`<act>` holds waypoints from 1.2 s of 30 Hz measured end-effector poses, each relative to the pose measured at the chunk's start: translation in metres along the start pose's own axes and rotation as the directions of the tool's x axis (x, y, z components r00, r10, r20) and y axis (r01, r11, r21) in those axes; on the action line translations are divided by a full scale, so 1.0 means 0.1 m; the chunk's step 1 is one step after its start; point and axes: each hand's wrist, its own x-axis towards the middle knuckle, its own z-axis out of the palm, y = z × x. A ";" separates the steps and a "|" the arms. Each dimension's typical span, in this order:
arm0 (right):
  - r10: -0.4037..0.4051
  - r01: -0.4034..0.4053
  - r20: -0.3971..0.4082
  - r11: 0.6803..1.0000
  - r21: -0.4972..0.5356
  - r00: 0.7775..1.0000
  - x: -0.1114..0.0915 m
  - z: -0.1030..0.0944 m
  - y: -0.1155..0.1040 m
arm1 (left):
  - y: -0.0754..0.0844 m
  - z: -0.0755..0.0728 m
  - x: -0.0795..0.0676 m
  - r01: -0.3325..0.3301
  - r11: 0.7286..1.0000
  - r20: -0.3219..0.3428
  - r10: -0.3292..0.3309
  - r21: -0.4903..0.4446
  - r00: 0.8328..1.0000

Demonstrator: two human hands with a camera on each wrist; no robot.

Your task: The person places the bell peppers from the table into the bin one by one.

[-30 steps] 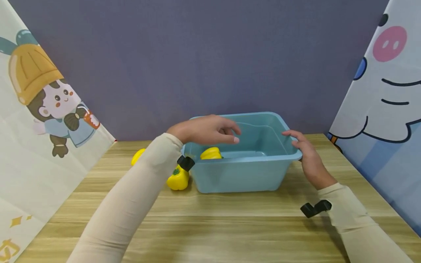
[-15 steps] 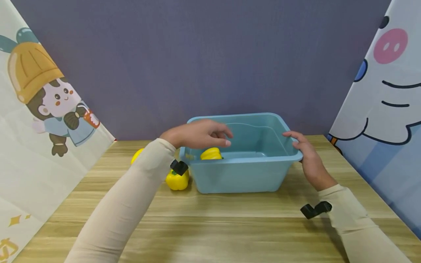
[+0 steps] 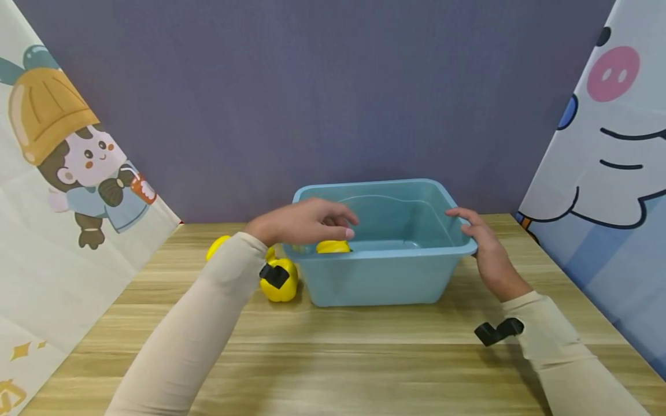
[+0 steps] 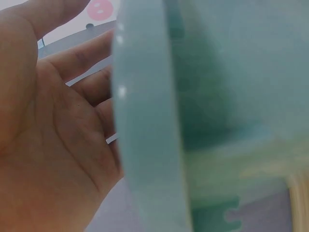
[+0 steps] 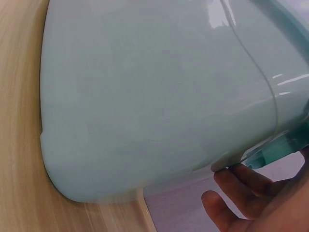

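A wood-grain table [image 3: 333, 364] stands before a grey-purple backdrop [image 3: 333, 104]. The left hand [image 3: 304, 223], empty with fingers loosely bent, hangs over the left side of the blue tub [image 3: 374, 283]; the right hand [image 3: 489, 251] pinches its right end. One yellow pepper [image 3: 333, 247] lies inside, near left; a second pepper [image 3: 285, 289] sits outside, just left. The left sleeve [image 3: 187, 329] partly hides another yellow object [image 3: 215, 247]. Probable step: loading. The next move would call for leftward reach to the second pepper.

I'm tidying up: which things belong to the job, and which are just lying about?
Likely the job:
blue plastic tub
yellow bell pepper in it
yellow bell pepper beside it
half-hidden yellow thing

Likely surroundings:
wooden table
grey backdrop
cartoon sheets
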 end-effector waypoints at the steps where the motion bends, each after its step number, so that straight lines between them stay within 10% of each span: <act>1: 0.000 0.000 0.002 1.000 0.001 1.000 0.00 0.00 0.00 | -0.01 0.00 -0.01 0.002 1.000 -0.013 -0.002 0.000 1.000; 16: -0.009 0.009 0.002 1.000 0.002 1.000 0.00 0.02 0.01 | -0.13 0.04 -0.19 -0.086 0.995 -0.215 0.072 -0.058 0.974; 28: -0.025 0.025 0.005 1.000 0.000 1.000 0.00 0.02 0.01 | 0.19 0.05 -0.47 -0.100 0.995 -0.325 0.094 -0.003 0.941; 36: -0.020 0.020 -0.005 1.000 -0.019 1.000 -0.01 0.03 -0.01 | 0.10 0.07 -0.57 -0.127 0.992 -0.422 0.122 0.018 0.898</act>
